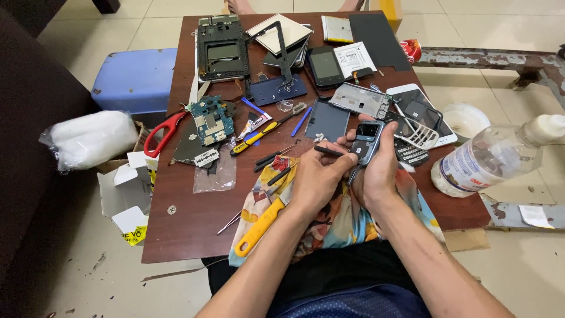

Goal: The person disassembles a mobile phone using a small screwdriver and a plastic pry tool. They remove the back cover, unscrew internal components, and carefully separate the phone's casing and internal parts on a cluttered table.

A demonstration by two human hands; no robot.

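My right hand holds a small grey phone body upright over a colourful patterned cloth at the table's front edge. My left hand grips a thin black tool, its tip pointing toward the phone body. Both hands sit close together, fingers touching around the phone. A yellow-handled tool lies on the cloth to the left of my left forearm.
The brown table is strewn with phone parts: a blue-green circuit board, red scissors, a yellow-handled screwdriver, a keypad frame, screens and back covers. A clear bottle lies at the right edge. A blue stool stands left.
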